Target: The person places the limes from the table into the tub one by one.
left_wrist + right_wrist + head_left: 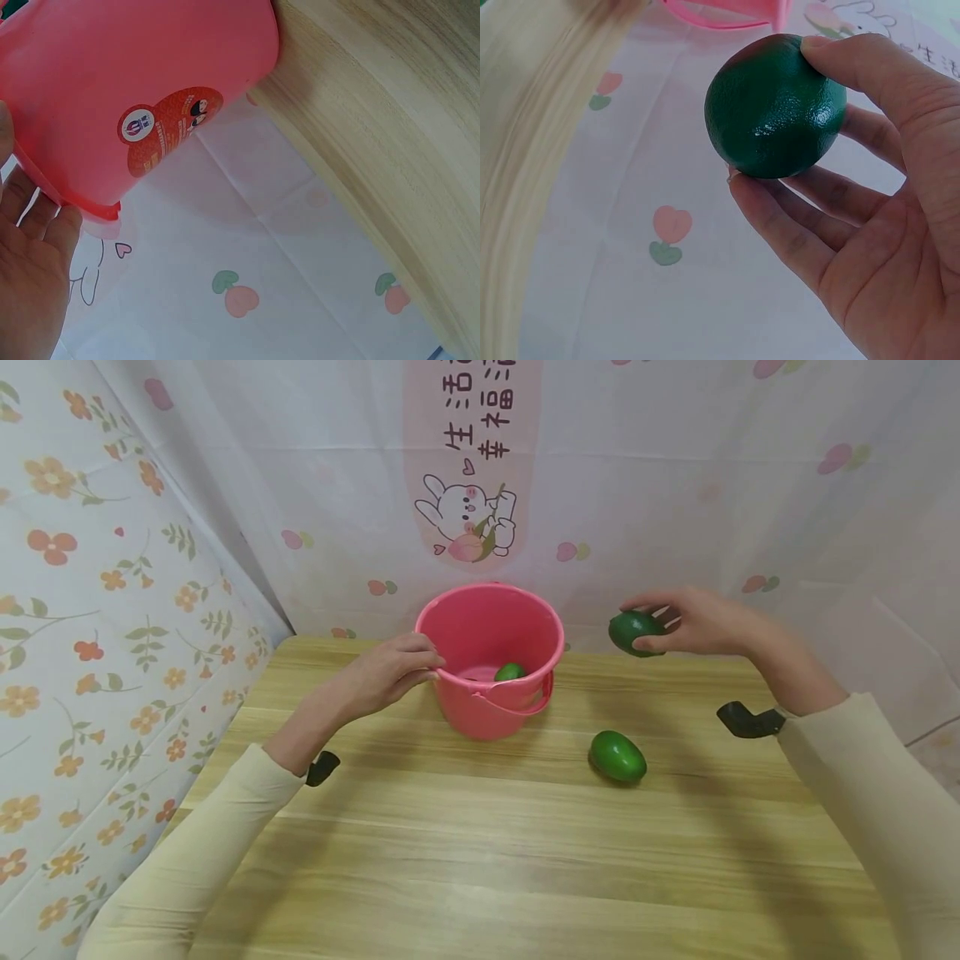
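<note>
A pink bucket [491, 714] stands upright on the wooden table, its handle hanging at the front right. My left hand [390, 672] grips the bucket's left rim; in the left wrist view, fingers [61, 232] lie at the rim. A bright green fruit [510, 672] shows inside the bucket. To the right of the bucket, above the table, my right hand [693, 622] holds a dark green fruit [772, 112] with glossy, pebbled skin, pinched between thumb and fingers. Below that hand, a smooth oval green fruit [618, 757] lies on the table.
The wooden table [480, 843] ends at the back against a white curtain [330, 510] with printed fruit and a rabbit. A flowered cloth [90, 635] hangs along the left. Dark wrist mounts [750, 721] stick out from the sleeves.
</note>
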### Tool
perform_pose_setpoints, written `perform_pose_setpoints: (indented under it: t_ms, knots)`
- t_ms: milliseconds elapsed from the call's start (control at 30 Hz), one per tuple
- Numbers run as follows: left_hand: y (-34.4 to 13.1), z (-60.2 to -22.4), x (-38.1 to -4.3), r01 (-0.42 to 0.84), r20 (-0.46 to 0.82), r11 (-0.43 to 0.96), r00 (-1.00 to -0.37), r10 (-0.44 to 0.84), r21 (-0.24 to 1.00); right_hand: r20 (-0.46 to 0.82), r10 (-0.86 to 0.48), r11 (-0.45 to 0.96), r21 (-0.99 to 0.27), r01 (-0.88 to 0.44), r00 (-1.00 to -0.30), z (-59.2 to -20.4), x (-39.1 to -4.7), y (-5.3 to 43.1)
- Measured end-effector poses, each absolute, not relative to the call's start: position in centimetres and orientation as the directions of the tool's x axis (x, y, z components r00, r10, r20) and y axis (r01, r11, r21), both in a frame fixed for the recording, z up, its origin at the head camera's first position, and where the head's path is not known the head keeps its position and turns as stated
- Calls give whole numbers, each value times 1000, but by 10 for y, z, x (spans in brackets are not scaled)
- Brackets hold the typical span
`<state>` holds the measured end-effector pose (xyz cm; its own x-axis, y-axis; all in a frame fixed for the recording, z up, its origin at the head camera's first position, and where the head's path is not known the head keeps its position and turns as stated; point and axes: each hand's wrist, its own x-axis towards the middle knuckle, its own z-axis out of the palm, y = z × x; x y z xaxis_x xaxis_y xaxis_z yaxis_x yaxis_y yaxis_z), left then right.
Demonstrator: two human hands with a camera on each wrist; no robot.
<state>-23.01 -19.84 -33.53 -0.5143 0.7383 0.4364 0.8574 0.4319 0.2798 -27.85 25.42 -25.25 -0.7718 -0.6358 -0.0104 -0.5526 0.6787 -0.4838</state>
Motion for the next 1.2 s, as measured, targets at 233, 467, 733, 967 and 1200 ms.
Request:
perform_pose_setpoints:
  t_ms: [233, 467, 733, 967, 1200]
  knots:
    - [-198, -335, -230, 854, 432, 439, -521, 736, 281, -6, -648, 669, -484, -565, -762, -250, -282, 251]
    - [-198, -336, -230, 849, 424, 446, -528, 736, 283, 14, -656, 666, -461, -587, -755, -244, -284, 242]
    - [-199, -336, -230, 848, 419, 449, -529, 738, 281, 1, -657, 665, -471, -580, -754, -240, -283, 231]
    - [-198, -336, -229, 859, 438, 439, -513, 739, 265, -3, -654, 674, -455, -582, -756, -241, -284, 224]
    - [-198, -336, -229, 852, 430, 446, -523, 736, 272, 3, -659, 671, -448, -590, -752, -240, -284, 219]
